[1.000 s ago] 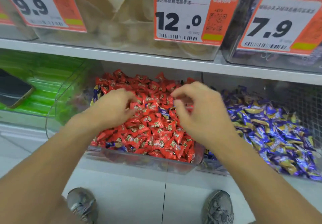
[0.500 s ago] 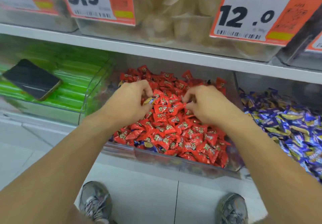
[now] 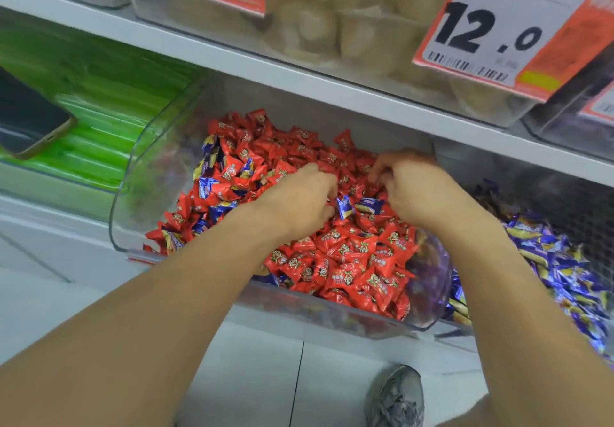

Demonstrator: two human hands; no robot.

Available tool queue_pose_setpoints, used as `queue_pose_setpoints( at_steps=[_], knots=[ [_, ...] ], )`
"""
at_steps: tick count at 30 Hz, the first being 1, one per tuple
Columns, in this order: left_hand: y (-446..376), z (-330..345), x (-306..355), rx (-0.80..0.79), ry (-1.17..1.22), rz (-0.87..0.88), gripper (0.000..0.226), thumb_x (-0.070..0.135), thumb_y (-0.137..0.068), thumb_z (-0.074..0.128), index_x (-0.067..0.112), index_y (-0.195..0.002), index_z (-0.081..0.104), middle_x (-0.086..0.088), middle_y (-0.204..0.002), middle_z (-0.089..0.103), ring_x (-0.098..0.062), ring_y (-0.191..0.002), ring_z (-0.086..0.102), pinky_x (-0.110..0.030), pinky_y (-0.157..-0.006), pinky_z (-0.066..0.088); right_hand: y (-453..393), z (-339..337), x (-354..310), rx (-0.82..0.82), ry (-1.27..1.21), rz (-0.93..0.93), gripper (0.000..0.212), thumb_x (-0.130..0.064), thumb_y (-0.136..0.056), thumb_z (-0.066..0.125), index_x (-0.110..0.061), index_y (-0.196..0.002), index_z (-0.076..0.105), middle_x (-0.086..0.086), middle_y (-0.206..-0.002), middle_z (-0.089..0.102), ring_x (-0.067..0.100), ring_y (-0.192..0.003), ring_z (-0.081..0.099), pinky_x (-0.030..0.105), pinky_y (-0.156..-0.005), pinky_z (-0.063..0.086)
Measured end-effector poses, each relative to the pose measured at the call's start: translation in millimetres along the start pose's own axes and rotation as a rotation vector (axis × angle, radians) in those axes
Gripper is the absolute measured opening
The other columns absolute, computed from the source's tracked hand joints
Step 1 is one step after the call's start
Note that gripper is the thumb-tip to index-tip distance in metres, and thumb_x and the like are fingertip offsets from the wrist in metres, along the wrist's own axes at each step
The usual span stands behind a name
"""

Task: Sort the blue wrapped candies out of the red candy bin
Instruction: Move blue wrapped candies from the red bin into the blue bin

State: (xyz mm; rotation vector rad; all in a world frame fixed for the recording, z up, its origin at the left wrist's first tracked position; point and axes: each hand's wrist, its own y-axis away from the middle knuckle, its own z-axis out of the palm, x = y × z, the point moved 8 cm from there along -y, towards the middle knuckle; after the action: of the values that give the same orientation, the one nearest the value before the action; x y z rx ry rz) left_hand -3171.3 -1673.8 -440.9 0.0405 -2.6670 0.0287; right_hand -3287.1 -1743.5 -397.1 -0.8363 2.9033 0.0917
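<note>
Moved: both hands are deeper in the pile now, and blue candies show that were hidden before.
Left hand: it rests on the red candies, fingers curled down into them. I cannot tell if it holds one.
Right hand: fingers bent and digging at the back. I cannot tell if it pinches anything.
Blue candies: two lie between the hands, just below the fingertips. The long one lies flat, pointing side to side. Both hands are about as near.
More blue: a bunch sits along the left wall of the red bin, nearer the left hand.
In the way: red candies lie all around and partly cover the blue ones.
Blue bin: it sits just to the right, likely where they go.
Nearby: a phone on the green bin, a 12.0 tag above.
</note>
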Motion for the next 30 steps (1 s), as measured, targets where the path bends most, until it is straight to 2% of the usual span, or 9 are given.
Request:
queue_pose_setpoints(
  at_steps=[1,3,7,12,16,19,22,26,30],
  knots=[
    [1,-4,-4,0.009,0.042,-0.003,0.026,0.026,-0.091,0.064,0.021,-0.117,0.063,-0.001,-0.108,0.046,-0.023,-0.1,0.057,-0.027,-0.082,0.042,-1,0,1,-0.02,0.021,0.013,0.007,-0.016,-0.09,0.066,-0.019,-0.096,0.063,0.007,-0.103,0.063,0.024,-0.088,0.059,0.029,-0.073,0.044],
    [3,-17,-10,0.071,0.09,0.005,0.02,0.029,-0.089,0.067,0.024,-0.109,0.069,0.003,-0.102,0.049,-0.015,-0.091,0.055,-0.025,-0.08,0.042,0,7,1,-0.104,0.075,0.044,0.032,-0.039,-0.082,0.077,-0.016,-0.098,0.063,0.004,-0.096,0.063,0.023,-0.086,0.059,0.029,-0.073,0.046],
    [8,-23,-7,0.112,0.082,0.079,0.03,0.037,-0.085,0.07,0.027,-0.112,0.066,0.003,-0.107,0.053,-0.009,-0.086,0.05,-0.025,-0.079,0.043,3,22,-6,-0.189,0.179,0.062,0.048,-0.052,-0.07,0.082,-0.02,-0.1,0.064,0.001,-0.096,0.063,0.025,-0.087,0.062,0.038,-0.081,0.055],
    [6,-7,18,0.103,-0.046,0.208,0.043,0.046,-0.079,0.073,0.029,-0.117,0.065,0.004,-0.112,0.056,-0.016,-0.106,0.045,-0.034,-0.093,0.04,3,21,-7,-0.182,0.16,0.054,0.023,-0.028,-0.076,0.08,-0.018,-0.092,0.067,0.002,-0.096,0.066,0.024,-0.084,0.065,0.039,-0.077,0.057],
    [4,-14,21,0.198,0.016,0.198,0.024,0.043,-0.087,0.065,0.022,-0.097,0.072,0.003,-0.09,0.065,-0.017,-0.092,0.05,-0.038,-0.085,0.045,8,7,-5,-0.186,0.006,-0.001,0.021,-0.027,-0.09,0.067,-0.021,-0.108,0.058,0.0,-0.102,0.061,0.02,-0.09,0.057,0.028,-0.074,0.043],
    [9,-34,13,0.253,0.189,0.07,0.027,0.039,-0.085,0.065,0.014,-0.073,0.067,0.002,-0.068,0.063,-0.007,-0.062,0.055,-0.027,-0.062,0.048,12,-5,-5,-0.171,-0.159,-0.063,0.03,-0.024,-0.097,0.056,-0.029,-0.126,0.048,0.0,-0.114,0.064,0.025,-0.095,0.062,0.034,-0.079,0.05],
    [20,-54,-6,0.262,0.298,-0.074,0.025,0.03,-0.078,0.07,0.012,-0.065,0.06,0.004,-0.053,0.058,-0.004,-0.044,0.048,-0.016,-0.046,0.04,13,-5,-10,-0.177,-0.319,-0.083,0.027,-0.019,-0.096,0.047,-0.038,-0.115,0.054,0.0,-0.1,0.07,0.019,-0.069,0.064,0.036,-0.062,0.052],
    [44,-74,-52,0.218,0.435,-0.246,0.016,0.009,-0.078,0.068,0.01,-0.084,0.053,-0.004,-0.06,0.071,-0.019,-0.052,0.067,-0.034,-0.055,0.055,17,-1,-34,-0.158,-0.412,-0.13,0.018,-0.041,-0.096,0.055,-0.026,-0.089,0.061,-0.011,-0.062,0.053,0.0,-0.048,0.044,0.025,-0.052,0.033],
    [73,-79,-87,0.055,0.067,-0.311,0.022,0.01,-0.09,0.055,0.02,-0.109,0.052,0.0,-0.071,0.069,-0.013,-0.058,0.063,-0.023,-0.052,0.047,20,13,-71,-0.214,-0.432,-0.239,0.019,-0.019,-0.1,0.048,-0.028,-0.102,0.065,-0.011,-0.065,0.053,0.003,-0.043,0.044,0.026,-0.049,0.038]
  ],
)
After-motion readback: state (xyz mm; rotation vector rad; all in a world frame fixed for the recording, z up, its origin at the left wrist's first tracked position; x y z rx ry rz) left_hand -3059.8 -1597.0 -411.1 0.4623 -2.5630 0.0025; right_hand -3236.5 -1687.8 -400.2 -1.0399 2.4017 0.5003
